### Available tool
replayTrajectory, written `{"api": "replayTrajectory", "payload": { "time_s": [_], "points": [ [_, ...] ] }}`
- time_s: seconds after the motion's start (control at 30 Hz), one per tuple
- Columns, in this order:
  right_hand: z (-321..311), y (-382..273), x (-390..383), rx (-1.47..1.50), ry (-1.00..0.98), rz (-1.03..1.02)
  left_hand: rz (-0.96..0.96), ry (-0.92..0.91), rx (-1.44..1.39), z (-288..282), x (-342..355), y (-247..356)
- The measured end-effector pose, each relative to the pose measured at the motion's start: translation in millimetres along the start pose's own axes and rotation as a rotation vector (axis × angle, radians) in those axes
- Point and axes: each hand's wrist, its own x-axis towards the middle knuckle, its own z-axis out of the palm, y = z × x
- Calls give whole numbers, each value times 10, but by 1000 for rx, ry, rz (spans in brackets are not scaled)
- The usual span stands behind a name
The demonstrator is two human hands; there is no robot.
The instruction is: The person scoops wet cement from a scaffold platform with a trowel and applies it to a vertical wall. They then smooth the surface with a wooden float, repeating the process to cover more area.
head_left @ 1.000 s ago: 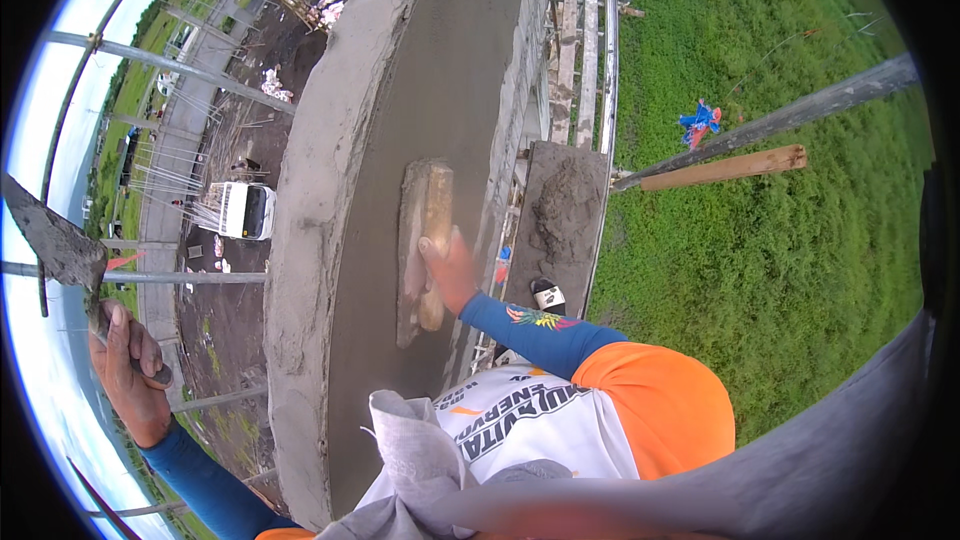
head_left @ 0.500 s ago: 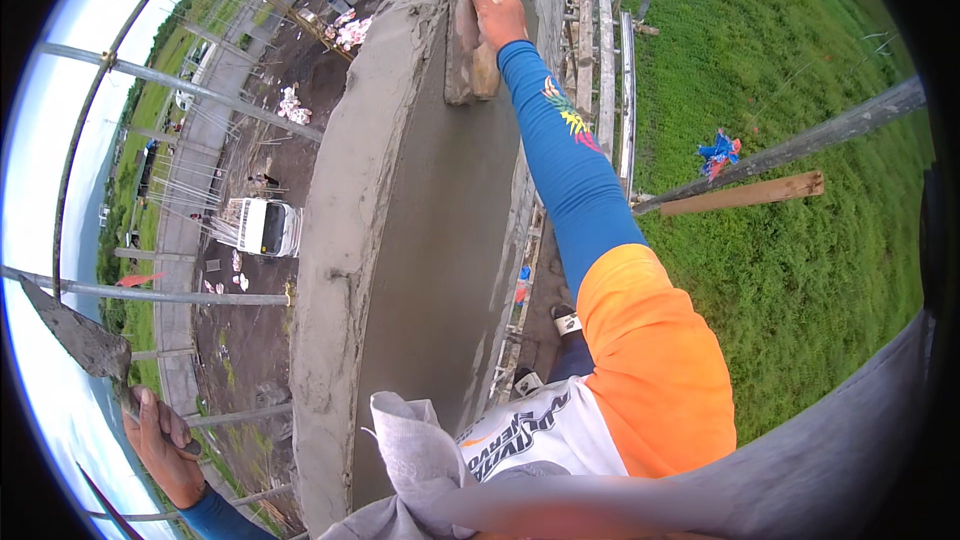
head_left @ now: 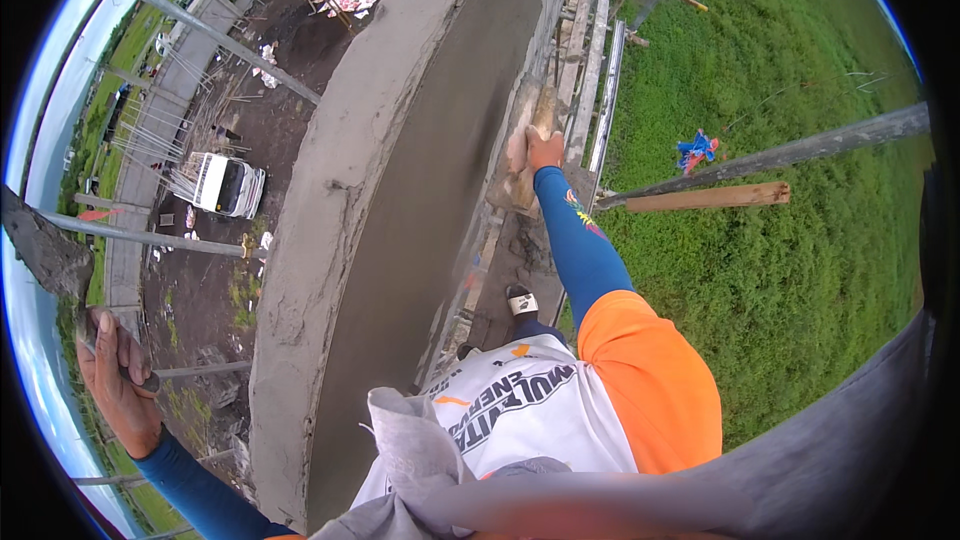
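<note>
Before me runs a thick wall coated in wet grey mortar, with a rough raised edge (head_left: 305, 230) on its left and a smoothed band (head_left: 420, 210) beside it. My right hand (head_left: 540, 150) is closed round the handle of a wooden float (head_left: 515, 190). The mortar-smeared float is over the right border of the smoothed band, above the scaffold; whether it touches the wall I cannot tell. At the far left my left hand (head_left: 122, 375) grips a pointing trowel (head_left: 48, 248) by its handle. Its blade, coated with mortar, is held up and away from the wall.
Scaffold planks (head_left: 590, 85) run along the wall's right side, and my foot (head_left: 521, 300) stands beside it. A metal pole (head_left: 790, 152) and a wooden board (head_left: 710, 197) jut out over grass. Left and far below are a white truck (head_left: 228, 185) and scaffold pipes (head_left: 160, 232).
My right hand has brought the float nearer to me, from high on the smoothed band to its right border. The left hand still holds the trowel, slightly farther left in view. The view has shifted.
</note>
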Motion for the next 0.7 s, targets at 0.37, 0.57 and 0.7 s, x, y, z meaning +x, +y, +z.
{"api": "replayTrajectory", "payload": {
  "time_s": [0.37,0.57,0.7],
  "points": [
    [-2007,-1114,-446,552,-213,-403,61,-178,42,89,61,-274],
    [-2439,-2178,-1413,660,-320,-555,138,-456,-80,755,162,-153],
    [-2555,-3157,-1858,318,-208,-999,209,-604,-299,1252,162,98]
  ]
}}
